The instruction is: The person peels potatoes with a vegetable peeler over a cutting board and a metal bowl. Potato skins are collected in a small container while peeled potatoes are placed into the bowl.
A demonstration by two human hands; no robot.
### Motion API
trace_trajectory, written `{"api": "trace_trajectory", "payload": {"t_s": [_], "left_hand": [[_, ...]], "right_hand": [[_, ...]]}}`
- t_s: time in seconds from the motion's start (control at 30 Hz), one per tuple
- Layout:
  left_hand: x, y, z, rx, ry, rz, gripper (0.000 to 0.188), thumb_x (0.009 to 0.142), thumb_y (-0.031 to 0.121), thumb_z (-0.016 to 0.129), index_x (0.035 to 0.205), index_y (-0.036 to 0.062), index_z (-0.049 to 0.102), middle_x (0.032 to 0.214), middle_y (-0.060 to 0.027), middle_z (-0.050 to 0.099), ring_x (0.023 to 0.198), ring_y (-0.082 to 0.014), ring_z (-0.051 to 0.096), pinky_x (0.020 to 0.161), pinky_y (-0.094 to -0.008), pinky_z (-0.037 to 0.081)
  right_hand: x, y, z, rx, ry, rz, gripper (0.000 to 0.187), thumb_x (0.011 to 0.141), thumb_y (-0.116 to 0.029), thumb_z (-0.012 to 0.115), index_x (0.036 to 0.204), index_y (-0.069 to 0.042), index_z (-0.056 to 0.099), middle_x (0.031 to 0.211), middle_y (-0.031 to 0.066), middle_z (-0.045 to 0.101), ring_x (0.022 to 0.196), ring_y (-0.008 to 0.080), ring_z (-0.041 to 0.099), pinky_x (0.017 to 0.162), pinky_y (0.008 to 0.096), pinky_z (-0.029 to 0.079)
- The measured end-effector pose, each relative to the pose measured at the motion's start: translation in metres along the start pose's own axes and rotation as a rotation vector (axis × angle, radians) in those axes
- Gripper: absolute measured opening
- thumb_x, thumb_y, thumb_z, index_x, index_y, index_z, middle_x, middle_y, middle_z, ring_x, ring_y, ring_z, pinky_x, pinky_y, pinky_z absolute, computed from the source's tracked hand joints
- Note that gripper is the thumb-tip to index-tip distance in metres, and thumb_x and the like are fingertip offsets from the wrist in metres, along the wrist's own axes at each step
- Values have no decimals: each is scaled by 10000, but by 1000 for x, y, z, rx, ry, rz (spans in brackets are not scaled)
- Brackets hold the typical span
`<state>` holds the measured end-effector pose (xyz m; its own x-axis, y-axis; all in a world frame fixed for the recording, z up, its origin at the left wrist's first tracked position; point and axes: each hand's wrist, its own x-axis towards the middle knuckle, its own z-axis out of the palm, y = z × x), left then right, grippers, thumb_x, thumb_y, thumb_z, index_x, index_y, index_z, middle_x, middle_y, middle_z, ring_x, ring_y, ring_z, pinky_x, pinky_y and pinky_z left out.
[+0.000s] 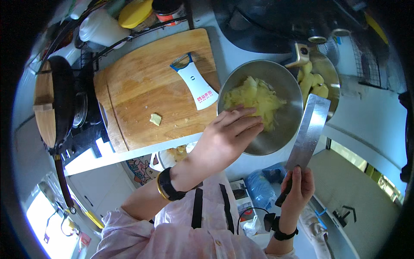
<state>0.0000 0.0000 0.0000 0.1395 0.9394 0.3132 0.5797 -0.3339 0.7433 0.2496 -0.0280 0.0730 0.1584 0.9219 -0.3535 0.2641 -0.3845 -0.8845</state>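
Note:
My left hand point(228, 134) reaches over the near left rim of a steel bowl point(282, 134). Its fingers are stretched out at the edge of a heap of thin pale-yellow slices point(257, 97), which look like potato; the thumb is hidden. In my right hand point(299, 185) is a cleaver point(309, 129), gripped by its dark handle, blade pointing up and away just right of the bowl. A white peeler point(196, 86) with a blue head lies on the wooden cutting board point(142, 82), left of the bowl. One small pale-yellow piece point(155, 119) rests near the board's front edge.
Behind the cleaver, a second steel bowl point(334, 93) holds several peeled potatoes point(318, 84). A dark pan point(62, 95) hangs at the left. A rack with jars point(138, 15) stands at the back left. Below the counter is a white container point(161, 160) with peelings.

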Motion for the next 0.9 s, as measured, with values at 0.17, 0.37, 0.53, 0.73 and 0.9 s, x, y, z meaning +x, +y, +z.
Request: {"api": "trace_trajectory", "payload": {"t_s": [0.17, 0.37, 0.53, 0.73, 0.9], "left_hand": [[-33, 3, -23, -12, 286, -234, 290, 793, -85, 814, 1055, 33, 776, 1070, -102, 673, 960, -245, 690, 784, -354, 580], [-97, -39, -64, 384, 390, -703, 361, 828, 23, 825, 1173, 44, 720, 1161, -146, 645, 1067, -336, 635, 909, -425, 537], [-120, -63, -61, 350, 363, -843, 362, 837, 41, 809, 1179, 29, 692, 1156, -147, 620, 1100, -354, 617, 961, -446, 537], [-126, -65, -79, 187, 138, -642, 310, 834, 13, 805, 1133, 35, 726, 1144, -136, 658, 1076, -340, 650, 922, -420, 560], [-136, -63, -84, 183, 114, -546, 313, 818, 15, 824, 1122, 44, 757, 1127, -95, 690, 1059, -295, 679, 885, -400, 575]], "right_hand": [[4, -18, 22, -50, -95, 45, 176, 1070, -79, 583, 898, -47, 564, 741, 20, 591, 572, 75, 507, 503, 236, 388], [-13, -16, 60, -132, -536, -48, 135, 1007, -60, 698, 1072, 42, 638, 816, 45, 652, 672, 77, 560, 595, 228, 435], [-14, 11, 109, -68, -684, 43, 93, 1046, -79, 649, 1027, 3, 609, 776, 17, 632, 623, 54, 543, 565, 217, 417], [-5, 45, 149, 18, -661, 262, 154, 1068, -143, 648, 981, -31, 590, 715, -18, 588, 578, 32, 496, 518, 208, 382], [-8, 77, 175, -96, -661, 273, 247, 1062, -188, 674, 904, -9, 614, 700, 0, 614, 600, 42, 506, 535, 227, 389]]}}
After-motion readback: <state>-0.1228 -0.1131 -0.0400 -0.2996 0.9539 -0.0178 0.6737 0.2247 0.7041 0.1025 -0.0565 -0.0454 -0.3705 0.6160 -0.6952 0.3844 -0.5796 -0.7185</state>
